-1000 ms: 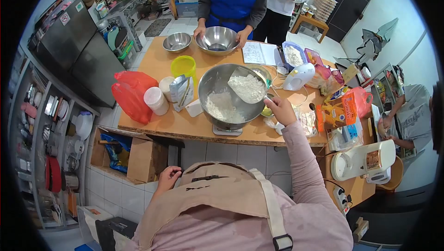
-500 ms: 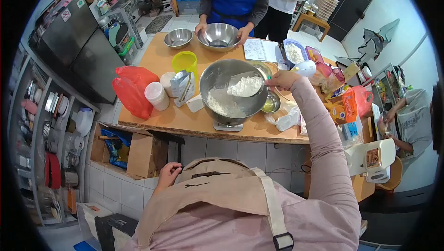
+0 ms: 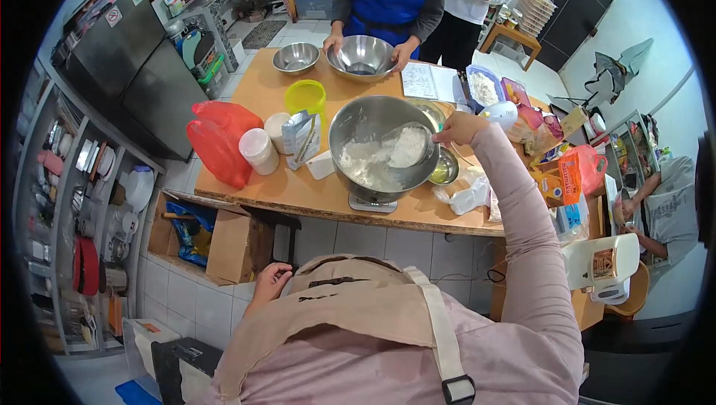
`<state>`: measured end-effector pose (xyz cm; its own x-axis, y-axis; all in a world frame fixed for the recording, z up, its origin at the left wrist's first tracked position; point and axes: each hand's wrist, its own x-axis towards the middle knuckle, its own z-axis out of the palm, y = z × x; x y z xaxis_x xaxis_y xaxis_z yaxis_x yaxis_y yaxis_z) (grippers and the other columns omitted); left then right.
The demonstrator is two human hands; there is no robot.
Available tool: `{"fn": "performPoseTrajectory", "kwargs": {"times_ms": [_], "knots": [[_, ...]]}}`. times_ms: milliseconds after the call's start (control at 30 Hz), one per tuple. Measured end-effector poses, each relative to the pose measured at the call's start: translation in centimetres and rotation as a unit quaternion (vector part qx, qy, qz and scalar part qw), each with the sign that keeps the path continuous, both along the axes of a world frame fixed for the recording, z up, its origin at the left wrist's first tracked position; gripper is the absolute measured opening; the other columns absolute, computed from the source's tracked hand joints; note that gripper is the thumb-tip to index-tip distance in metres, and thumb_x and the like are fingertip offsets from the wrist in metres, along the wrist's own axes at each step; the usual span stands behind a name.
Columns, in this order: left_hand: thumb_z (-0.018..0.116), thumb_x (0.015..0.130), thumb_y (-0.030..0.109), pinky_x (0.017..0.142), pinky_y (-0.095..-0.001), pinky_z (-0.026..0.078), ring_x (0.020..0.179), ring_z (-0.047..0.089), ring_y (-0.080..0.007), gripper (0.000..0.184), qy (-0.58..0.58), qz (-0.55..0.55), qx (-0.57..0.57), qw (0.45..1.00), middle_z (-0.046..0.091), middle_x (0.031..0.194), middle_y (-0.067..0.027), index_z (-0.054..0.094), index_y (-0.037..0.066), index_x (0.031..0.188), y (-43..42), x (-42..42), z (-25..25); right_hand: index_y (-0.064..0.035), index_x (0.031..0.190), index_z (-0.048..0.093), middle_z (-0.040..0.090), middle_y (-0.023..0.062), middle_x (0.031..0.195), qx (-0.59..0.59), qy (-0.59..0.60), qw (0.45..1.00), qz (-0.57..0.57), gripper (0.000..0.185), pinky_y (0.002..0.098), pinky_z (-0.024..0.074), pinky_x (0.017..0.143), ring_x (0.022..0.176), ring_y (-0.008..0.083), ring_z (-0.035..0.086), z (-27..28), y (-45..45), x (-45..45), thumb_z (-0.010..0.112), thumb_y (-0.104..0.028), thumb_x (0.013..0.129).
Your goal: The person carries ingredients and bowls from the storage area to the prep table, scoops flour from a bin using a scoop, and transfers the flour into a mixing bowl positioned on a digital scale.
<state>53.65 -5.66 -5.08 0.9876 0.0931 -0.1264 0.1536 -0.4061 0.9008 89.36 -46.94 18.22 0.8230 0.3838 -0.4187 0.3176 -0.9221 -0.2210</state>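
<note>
My right hand [image 3: 460, 128] is closed on the handle end of a clear scoop [image 3: 428, 153], its bowl hidden partly by white flour [image 3: 408, 146]. The scoop is tilted inside a large steel mixing bowl [image 3: 344, 123], where more loose flour lies on the bottom. Beneath that bowl is a white kitchen scale [image 3: 373, 204]. My left hand [image 3: 273, 283] hangs low beside my apron, away from the table, its fingers curled in with nothing visible in them.
Left of the bowl stand white tubs [image 3: 258, 151], a foil pouch [image 3: 302, 139], a yellow container [image 3: 305, 97] and a red bag [image 3: 222, 144]. A small steel bowl [image 3: 445, 166] sits right. Across the table [image 3: 253, 99], a person holds a steel bowl [image 3: 362, 58]; others stand farther off.
The scoop has tipped lower into the mixing bowl, and its flour now meets the flour below. My left hand stays by the apron. The whole view has shifted slightly.
</note>
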Motion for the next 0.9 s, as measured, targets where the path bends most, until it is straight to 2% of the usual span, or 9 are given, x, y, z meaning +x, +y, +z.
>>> {"fn": "performPoseTrajectory", "kwargs": {"times_ms": [67,167,267,367,667,767,900], "knots": [[0.066,0.079,0.01,0.062,-0.0235,0.043,0.068,0.051,-0.0105,0.016,0.0,-0.007,0.012,1.0,0.061,0.088,-0.0041,0.064,0.003,0.093,0.0,0.4,0.5,-0.0068,0.063,0.068,0.061,0.009,0.059,0.012,-0.008,1.0,0.0,0.043,0.0339,0.0418,0.059,0.059,0.0198,0.056,0.1,-0.1,0.0,0.063,-0.048,0.076],[0.066,0.079,0.01,0.062,-0.0235,0.043,0.068,0.051,-0.0108,0.016,0.002,-0.009,0.011,1.0,0.061,0.088,-0.0042,0.064,0.003,0.093,0.0,0.7,0.7,-0.0065,0.062,0.068,0.063,0.0103,0.062,-0.016,-0.032,0.999,0.008,0.043,0.0344,0.0437,0.061,0.061,0.0227,0.059,-0.3,-0.2,0.2,0.064,-0.048,0.075],[0.066,0.079,0.011,0.062,-0.0236,0.043,0.068,0.051,-0.0109,0.016,0.009,-0.012,0.005,1.0,0.061,0.088,-0.0044,0.064,0.003,0.093,0.1,0.8,0.4,-0.0063,0.061,0.068,0.065,0.0116,0.065,0.004,-0.026,1.0,0.001,0.044,0.0359,0.0448,0.064,0.065,0.0245,0.061,-0.9,-0.8,0.8,0.064,-0.047,0.075],[0.066,0.079,0.011,0.062,-0.0236,0.043,0.069,0.051,-0.0109,0.016,0.014,-0.013,0.004,1.0,0.061,0.089,-0.0045,0.064,0.003,0.094,0.3,0.8,0.2,-0.0057,0.062,0.068,0.065,0.0115,0.065,-0.032,-0.031,0.999,0.004,0.043,0.0357,0.0448,0.064,0.064,0.0239,0.061,0.3,0.1,0.1,0.063,-0.047,0.076],[0.066,0.08,0.011,0.062,-0.0238,0.044,0.069,0.052,-0.0112,0.016,0.011,0.003,-0.01,1.0,0.061,0.09,-0.0045,0.064,0.003,0.093,0.4,0.3,-0.2,-0.0045,0.063,0.067,0.063,0.0113,0.064,-0.032,-0.025,0.999,-0.006,0.043,0.0347,0.0436,0.061,0.064,0.0226,0.06,2.6,0.7,-0.5,0.064,-0.046,0.076],[0.066,0.08,0.011,0.062,-0.0237,0.043,0.069,0.052,-0.0112,0.016,0.014,0.003,-0.008,1.0,0.061,0.09,-0.0046,0.064,0.003,0.093,0.4,0.2,-0.1,-0.0076,0.066,0.07,0.067,0.0119,0.075,-0.063,-0.008,0.998,-0.002,0.047,0.0384,0.0454,0.074,0.077,0.027,0.062,3.4,1.3,-0.9,0.06,-0.052,0.076],[0.065,0.08,0.012,0.062,-0.0237,0.043,0.069,0.052,-0.0112,0.016,0.011,0.001,-0.001,1.0,0.061,0.091,-0.0047,0.064,0.003,0.093,0.4,0.3,-0.3,-0.008,0.069,0.07,0.067,0.0109,0.077,-0.075,-0.015,0.997,0.005,0.045,0.0382,0.0459,0.075,0.078,0.026,0.063,3.6,1.8,-1.1,0.061,-0.051,0.076]]}}
